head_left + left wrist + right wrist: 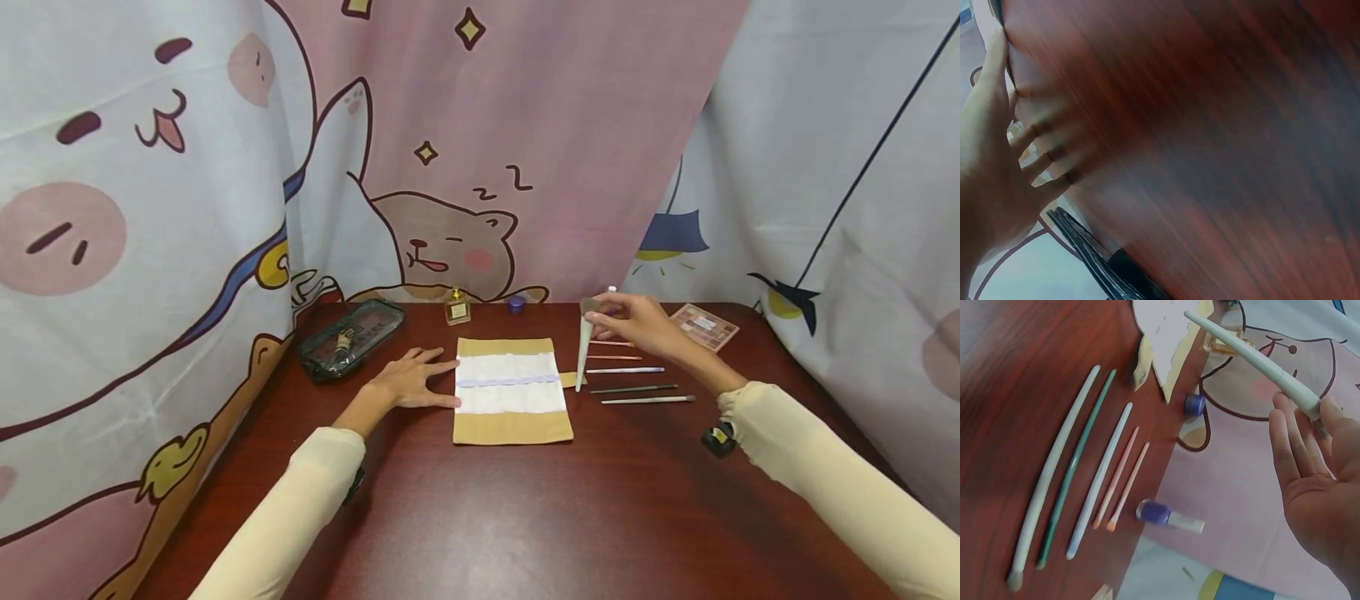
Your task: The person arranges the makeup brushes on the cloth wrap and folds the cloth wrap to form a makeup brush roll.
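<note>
My right hand (637, 325) pinches a white makeup brush (583, 350) near its bristle end, with the handle's tip pointing down. In the right wrist view that handle slants away from the fingertips, and the bristles are mostly hidden by the hand. A tan and white cloth brush roll (512, 427) lies spread flat on the table. At its left edge rests my left hand (408, 379), fingers spread, thumb and index finger touching the cloth. Right of the roll lie several slim brushes in a row, among them a green one (1072, 469) and a thick white one (1054, 469).
A black clear-topped case (352, 337) lies at the back left. Along the back edge stand a perfume bottle (457, 308) and a small purple jar (516, 304). A purple nail polish bottle (1155, 512) and an eyeshadow palette (705, 326) are at the back right.
</note>
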Demonstrator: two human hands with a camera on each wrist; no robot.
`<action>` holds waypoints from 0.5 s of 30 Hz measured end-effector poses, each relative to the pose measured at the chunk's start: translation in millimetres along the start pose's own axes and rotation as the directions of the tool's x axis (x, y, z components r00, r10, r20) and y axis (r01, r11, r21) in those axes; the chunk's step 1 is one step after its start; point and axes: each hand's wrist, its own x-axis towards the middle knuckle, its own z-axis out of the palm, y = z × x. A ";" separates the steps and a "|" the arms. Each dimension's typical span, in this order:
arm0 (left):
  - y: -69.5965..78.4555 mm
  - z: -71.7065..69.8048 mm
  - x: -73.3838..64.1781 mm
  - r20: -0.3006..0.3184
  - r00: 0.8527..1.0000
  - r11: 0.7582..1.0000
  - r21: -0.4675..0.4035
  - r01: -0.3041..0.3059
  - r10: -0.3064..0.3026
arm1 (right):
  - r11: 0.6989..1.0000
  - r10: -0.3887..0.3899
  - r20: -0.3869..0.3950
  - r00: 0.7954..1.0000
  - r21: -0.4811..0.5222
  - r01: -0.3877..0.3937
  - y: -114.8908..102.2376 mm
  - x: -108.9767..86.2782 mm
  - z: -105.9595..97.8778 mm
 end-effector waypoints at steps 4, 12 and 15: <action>-0.9 0.8 0.6 -0.001 1.000 1.000 0.006 0.006 -0.006 | 1.000 -0.029 0.018 0.999 -0.004 0.029 -3.6 14.2 9.6; -0.1 -0.2 -0.4 -0.004 1.000 1.000 0.009 -0.005 0.005 | 0.997 -0.083 0.045 0.996 0.002 0.083 -12.0 35.7 27.9; 0.3 -1.7 -0.4 0.002 1.000 1.000 0.011 -0.008 0.008 | 0.996 -0.092 0.049 0.995 0.009 0.092 -13.0 43.1 34.9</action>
